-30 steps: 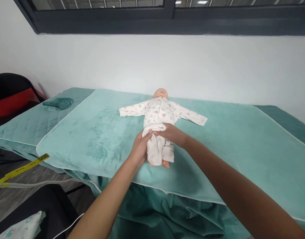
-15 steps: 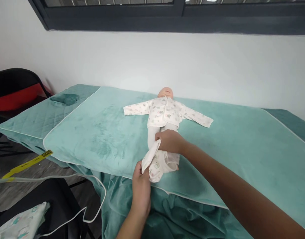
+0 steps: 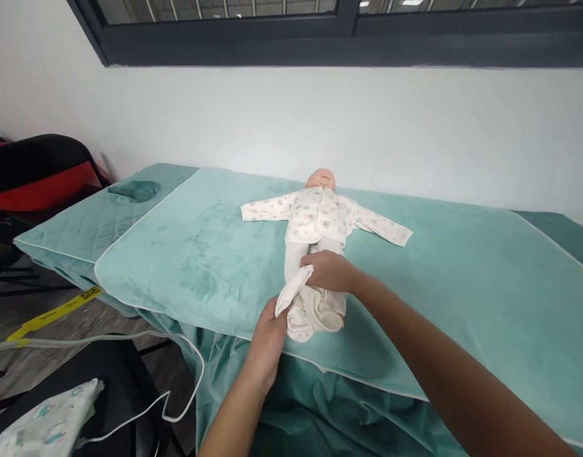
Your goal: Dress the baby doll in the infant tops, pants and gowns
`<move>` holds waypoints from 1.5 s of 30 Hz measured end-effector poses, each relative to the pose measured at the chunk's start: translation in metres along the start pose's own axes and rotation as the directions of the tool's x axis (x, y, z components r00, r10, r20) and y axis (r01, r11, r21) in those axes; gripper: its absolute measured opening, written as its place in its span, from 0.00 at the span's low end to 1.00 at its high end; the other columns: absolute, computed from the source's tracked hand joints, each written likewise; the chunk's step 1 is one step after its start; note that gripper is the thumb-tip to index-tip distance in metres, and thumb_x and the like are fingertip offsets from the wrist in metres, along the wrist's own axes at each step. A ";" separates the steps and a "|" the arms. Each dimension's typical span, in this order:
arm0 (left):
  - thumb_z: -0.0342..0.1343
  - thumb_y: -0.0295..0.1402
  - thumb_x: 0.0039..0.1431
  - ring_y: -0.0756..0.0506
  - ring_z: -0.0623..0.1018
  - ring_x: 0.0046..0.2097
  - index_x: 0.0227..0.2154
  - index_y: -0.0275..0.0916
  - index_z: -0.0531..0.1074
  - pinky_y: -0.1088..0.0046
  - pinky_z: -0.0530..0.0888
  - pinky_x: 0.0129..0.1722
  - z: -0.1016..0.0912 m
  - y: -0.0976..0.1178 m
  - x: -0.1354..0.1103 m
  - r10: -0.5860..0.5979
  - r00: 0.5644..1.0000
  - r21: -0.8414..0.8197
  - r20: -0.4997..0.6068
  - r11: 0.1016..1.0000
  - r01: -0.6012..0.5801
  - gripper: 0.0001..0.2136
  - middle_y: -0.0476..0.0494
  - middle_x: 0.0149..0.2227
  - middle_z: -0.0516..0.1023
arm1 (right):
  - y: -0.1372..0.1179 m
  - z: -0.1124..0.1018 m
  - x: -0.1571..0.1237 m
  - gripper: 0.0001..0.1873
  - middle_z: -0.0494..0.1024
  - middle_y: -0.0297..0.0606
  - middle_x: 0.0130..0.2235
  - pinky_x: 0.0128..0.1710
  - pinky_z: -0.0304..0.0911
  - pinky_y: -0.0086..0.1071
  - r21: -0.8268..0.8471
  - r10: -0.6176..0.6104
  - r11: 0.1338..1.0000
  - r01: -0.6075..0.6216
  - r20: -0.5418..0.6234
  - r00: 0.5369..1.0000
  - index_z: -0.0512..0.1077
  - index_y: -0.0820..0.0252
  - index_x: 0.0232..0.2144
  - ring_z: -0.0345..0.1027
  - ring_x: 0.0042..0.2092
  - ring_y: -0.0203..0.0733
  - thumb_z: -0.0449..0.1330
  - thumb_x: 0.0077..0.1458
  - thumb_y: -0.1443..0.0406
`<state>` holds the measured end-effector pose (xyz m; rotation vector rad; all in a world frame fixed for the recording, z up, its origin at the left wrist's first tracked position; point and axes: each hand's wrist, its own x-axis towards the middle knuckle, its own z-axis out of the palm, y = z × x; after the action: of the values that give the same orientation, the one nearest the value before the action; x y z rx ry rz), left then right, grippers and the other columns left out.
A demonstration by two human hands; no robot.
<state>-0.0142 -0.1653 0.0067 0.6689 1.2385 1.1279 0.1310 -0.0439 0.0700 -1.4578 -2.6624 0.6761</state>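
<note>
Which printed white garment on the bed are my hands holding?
The bunched garment at the lower legs of the doll: your left hand and right hand grip it. The jacket, spread higher up the doll, is untouched.

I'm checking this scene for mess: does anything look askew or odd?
Gripped by the left hand and right hand, the white printed cloth garment is bunched, not smooth, at the lower legs of the pink-headed doll. A white cable loops untidily beside the teal velvety table. No spill or damage shows.
</note>
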 end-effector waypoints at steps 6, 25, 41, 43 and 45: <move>0.60 0.42 0.55 0.47 0.74 0.39 0.43 0.38 0.72 0.74 0.68 0.39 -0.007 0.001 0.013 0.125 0.992 -0.017 0.033 0.992 -0.124 0.16 0.45 0.38 0.77 | 0.011 -0.003 -0.002 0.05 0.77 0.40 0.35 0.37 0.60 0.32 0.138 -0.148 0.980 0.147 -0.002 0.989 0.68 0.59 0.27 0.70 0.38 0.42 0.56 0.55 0.67; 0.61 0.33 0.52 0.44 0.72 0.43 0.43 0.45 0.66 0.71 0.67 0.44 0.002 0.008 0.084 0.490 0.853 0.288 -0.179 0.855 -0.431 0.15 0.49 0.39 0.74 | 0.018 -0.014 -0.010 0.26 0.80 0.37 0.46 0.42 0.64 0.36 0.548 -0.096 0.836 -0.034 0.207 0.974 0.76 0.56 0.45 0.72 0.47 0.51 0.71 0.41 0.58; 0.62 0.28 0.47 0.46 0.74 0.42 0.48 0.40 0.64 0.71 0.70 0.43 -0.028 0.024 0.060 0.312 0.920 0.295 0.238 0.879 -0.374 0.23 0.47 0.41 0.74 | 0.032 -0.005 -0.001 0.17 0.80 0.39 0.45 0.44 0.68 0.39 0.716 -0.018 0.690 -0.108 0.166 0.986 0.78 0.57 0.42 0.73 0.48 0.51 0.68 0.46 0.63; 0.59 0.27 0.47 0.47 0.73 0.38 0.43 0.40 0.66 0.73 0.69 0.39 -0.024 0.023 0.066 0.340 0.924 0.338 0.174 0.861 -0.380 0.18 0.50 0.36 0.73 | 0.031 -0.006 -0.003 0.20 0.81 0.39 0.45 0.44 0.68 0.39 0.721 -0.016 0.684 -0.115 0.172 0.985 0.77 0.56 0.44 0.73 0.48 0.51 0.68 0.46 0.63; 0.57 0.24 0.45 0.48 0.72 0.36 0.40 0.40 0.66 0.74 0.68 0.36 -0.021 0.026 0.075 0.389 0.913 0.393 0.126 0.825 -0.406 0.17 0.52 0.33 0.72 | 0.031 -0.005 -0.004 0.22 0.81 0.38 0.44 0.44 0.68 0.39 0.734 -0.014 0.668 -0.126 0.182 0.983 0.77 0.55 0.46 0.73 0.48 0.51 0.68 0.45 0.63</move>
<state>-0.0459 -0.0907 -0.0043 1.3167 1.3527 1.1886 0.1591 -0.0303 0.0634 -1.2450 -1.9731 1.7094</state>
